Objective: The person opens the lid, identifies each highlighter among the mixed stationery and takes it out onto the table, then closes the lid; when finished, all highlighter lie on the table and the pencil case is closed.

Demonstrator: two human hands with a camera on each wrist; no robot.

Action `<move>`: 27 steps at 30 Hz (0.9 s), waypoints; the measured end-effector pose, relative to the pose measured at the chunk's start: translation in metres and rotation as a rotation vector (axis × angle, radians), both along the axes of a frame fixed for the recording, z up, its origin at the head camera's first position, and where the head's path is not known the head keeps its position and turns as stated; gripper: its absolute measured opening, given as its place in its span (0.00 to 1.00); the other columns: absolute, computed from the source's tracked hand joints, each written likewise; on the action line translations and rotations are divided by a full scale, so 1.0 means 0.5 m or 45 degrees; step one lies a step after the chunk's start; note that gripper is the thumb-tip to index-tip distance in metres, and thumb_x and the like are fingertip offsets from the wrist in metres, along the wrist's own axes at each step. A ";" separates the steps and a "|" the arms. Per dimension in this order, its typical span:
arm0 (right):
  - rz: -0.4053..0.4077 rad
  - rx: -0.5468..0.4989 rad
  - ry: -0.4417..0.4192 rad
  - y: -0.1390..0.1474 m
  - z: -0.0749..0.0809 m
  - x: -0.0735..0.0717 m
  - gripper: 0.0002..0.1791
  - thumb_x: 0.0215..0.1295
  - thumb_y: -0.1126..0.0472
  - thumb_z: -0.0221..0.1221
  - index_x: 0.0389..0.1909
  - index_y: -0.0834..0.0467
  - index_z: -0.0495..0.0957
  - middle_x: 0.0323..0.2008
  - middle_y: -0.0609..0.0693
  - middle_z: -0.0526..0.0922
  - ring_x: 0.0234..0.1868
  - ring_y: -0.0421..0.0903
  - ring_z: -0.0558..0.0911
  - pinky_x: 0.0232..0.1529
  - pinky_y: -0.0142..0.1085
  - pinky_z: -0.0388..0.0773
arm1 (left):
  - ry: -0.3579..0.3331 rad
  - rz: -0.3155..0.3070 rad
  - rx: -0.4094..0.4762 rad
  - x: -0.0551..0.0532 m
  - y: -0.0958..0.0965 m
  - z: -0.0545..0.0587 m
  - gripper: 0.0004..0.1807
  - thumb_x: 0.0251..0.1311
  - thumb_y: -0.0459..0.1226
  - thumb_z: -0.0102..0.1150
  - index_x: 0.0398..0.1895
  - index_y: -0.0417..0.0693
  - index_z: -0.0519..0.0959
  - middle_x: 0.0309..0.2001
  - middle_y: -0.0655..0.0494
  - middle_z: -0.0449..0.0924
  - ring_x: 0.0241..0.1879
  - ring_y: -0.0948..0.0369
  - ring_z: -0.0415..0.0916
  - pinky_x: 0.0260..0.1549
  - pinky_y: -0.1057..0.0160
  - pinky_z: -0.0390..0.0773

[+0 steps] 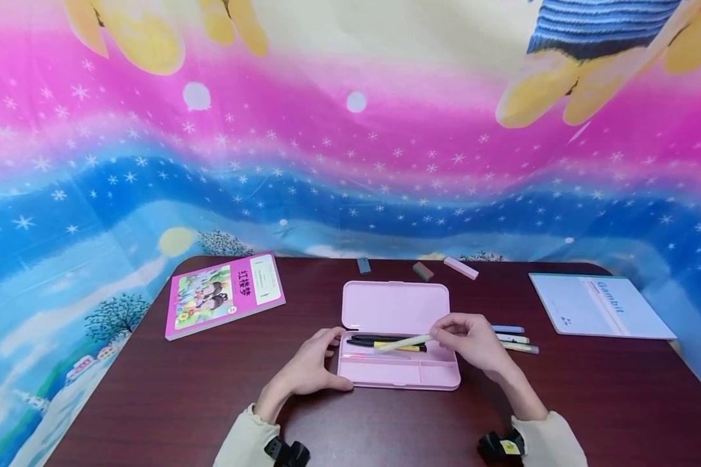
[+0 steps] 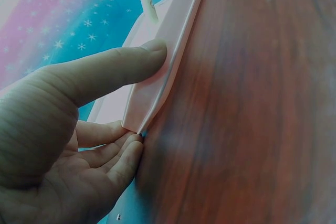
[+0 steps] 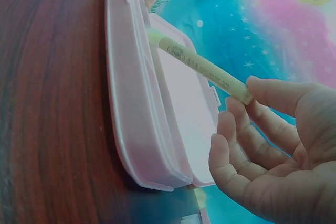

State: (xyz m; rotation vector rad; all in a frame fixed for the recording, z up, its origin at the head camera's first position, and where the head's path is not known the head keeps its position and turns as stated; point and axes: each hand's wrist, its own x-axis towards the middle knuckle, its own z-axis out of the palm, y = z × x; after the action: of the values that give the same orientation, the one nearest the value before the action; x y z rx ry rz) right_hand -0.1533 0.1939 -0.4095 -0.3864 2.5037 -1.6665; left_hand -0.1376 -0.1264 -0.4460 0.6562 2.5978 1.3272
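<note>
A pink pencil case (image 1: 380, 376) lies on the table with its lid (image 1: 395, 305) folded back, away from the person. My left hand (image 1: 311, 364) holds the case at its left end, thumb against the front wall and fingers around the corner. Between thumb and fingertips, my right hand (image 1: 470, 340) pinches one end of a pale yellow marker pen (image 3: 197, 65). The marker slants over the back compartment, its free end pointing left. Black pens (image 1: 359, 342) and a yellow-and-black pen (image 1: 417, 347) lie in that compartment, partly covered by the marker in the head view.
Blue, white and yellow pens (image 1: 508, 329) lie right of the case, partly behind the right hand. A pink book (image 1: 224, 295) is at the left, a pale notebook (image 1: 602, 305) at the right. Small blocks, one grey-blue (image 1: 364, 265) and one pink (image 1: 461, 268), sit at the back.
</note>
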 end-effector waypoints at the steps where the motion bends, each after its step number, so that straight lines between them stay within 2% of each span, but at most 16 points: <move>1: -0.018 -0.015 0.000 0.000 0.002 0.001 0.09 0.60 0.64 0.64 0.37 0.67 0.82 0.31 0.63 0.83 0.28 0.50 0.80 0.29 0.35 0.79 | 0.002 -0.002 -0.002 0.000 0.000 0.000 0.47 0.37 0.41 0.79 0.62 0.36 0.66 0.57 0.44 0.69 0.52 0.52 0.71 0.51 0.53 0.76; 5: -0.069 -0.069 -0.029 0.004 0.009 0.002 0.11 0.61 0.65 0.63 0.39 0.70 0.81 0.33 0.66 0.83 0.29 0.51 0.81 0.32 0.37 0.82 | -0.005 -0.004 -0.007 0.001 0.000 0.000 0.47 0.37 0.41 0.79 0.62 0.36 0.66 0.57 0.43 0.69 0.52 0.52 0.71 0.52 0.52 0.76; 9: -0.135 -0.136 -0.076 0.012 0.018 0.001 0.14 0.62 0.64 0.62 0.42 0.72 0.79 0.34 0.65 0.83 0.30 0.46 0.81 0.35 0.38 0.84 | -0.009 -0.003 0.001 0.000 0.000 0.000 0.47 0.37 0.41 0.79 0.62 0.36 0.66 0.57 0.44 0.68 0.53 0.52 0.70 0.52 0.52 0.76; 14: -0.250 -0.240 -0.129 0.024 0.034 -0.003 0.15 0.63 0.62 0.63 0.43 0.72 0.78 0.31 0.56 0.85 0.30 0.42 0.82 0.36 0.37 0.84 | 0.003 -0.003 -0.001 -0.001 0.000 0.000 0.46 0.37 0.41 0.79 0.62 0.37 0.66 0.57 0.44 0.69 0.53 0.52 0.70 0.52 0.53 0.76; 18: -0.318 -0.242 -0.144 0.036 0.039 -0.001 0.15 0.63 0.60 0.63 0.43 0.68 0.79 0.28 0.49 0.85 0.30 0.43 0.83 0.37 0.38 0.84 | 0.011 -0.001 -0.004 -0.002 0.000 0.001 0.47 0.37 0.42 0.79 0.62 0.37 0.66 0.57 0.44 0.68 0.53 0.52 0.70 0.52 0.53 0.76; 23: -0.341 -0.256 -0.153 0.056 0.042 0.004 0.14 0.63 0.59 0.63 0.42 0.66 0.79 0.29 0.49 0.86 0.30 0.44 0.84 0.37 0.38 0.84 | 0.011 0.000 -0.011 -0.002 0.000 0.000 0.46 0.37 0.41 0.79 0.62 0.37 0.66 0.56 0.45 0.69 0.53 0.52 0.70 0.52 0.54 0.77; 27: -0.331 -0.274 -0.133 0.077 0.045 0.006 0.08 0.64 0.59 0.62 0.39 0.60 0.81 0.29 0.47 0.86 0.29 0.42 0.83 0.36 0.36 0.84 | 0.007 0.002 -0.014 0.000 0.000 0.000 0.46 0.37 0.41 0.79 0.61 0.38 0.67 0.56 0.45 0.69 0.52 0.52 0.70 0.51 0.54 0.77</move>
State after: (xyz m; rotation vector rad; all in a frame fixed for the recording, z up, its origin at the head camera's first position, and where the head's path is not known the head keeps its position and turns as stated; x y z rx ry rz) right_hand -0.1502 0.2324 -0.3872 0.0124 2.3898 -2.0018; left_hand -0.1377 -0.1262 -0.4458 0.6573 2.6084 1.3130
